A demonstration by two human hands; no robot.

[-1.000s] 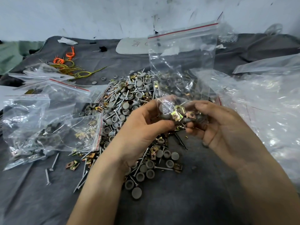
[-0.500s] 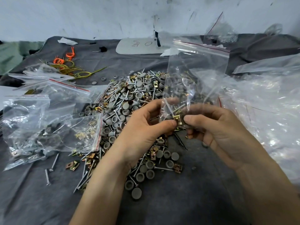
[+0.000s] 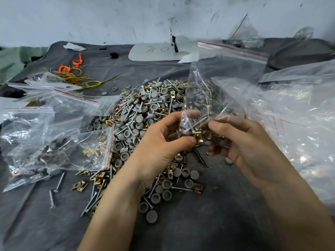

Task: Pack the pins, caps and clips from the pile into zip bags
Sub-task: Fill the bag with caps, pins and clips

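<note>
A tabletop [image 3: 181, 230] under grey cloth carries a broad pile [image 3: 145, 113] of pins, grey caps and brass clips at its middle. Filled zip bags [image 3: 59, 147] lie by the left edge. Over the pile's near right side stands an upright zip bag [image 3: 223, 77], red-lined mouth up, with pins and clips at its bottom. The left hand [image 3: 163, 147] and right hand [image 3: 241, 142] both pinch that bottom end.

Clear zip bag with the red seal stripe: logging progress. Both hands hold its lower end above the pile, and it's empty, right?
Not empty: the head view shows silver pins and a brass clip inside the clear zip bag. Left hand and right hand hold its lower end above the pile.
</note>
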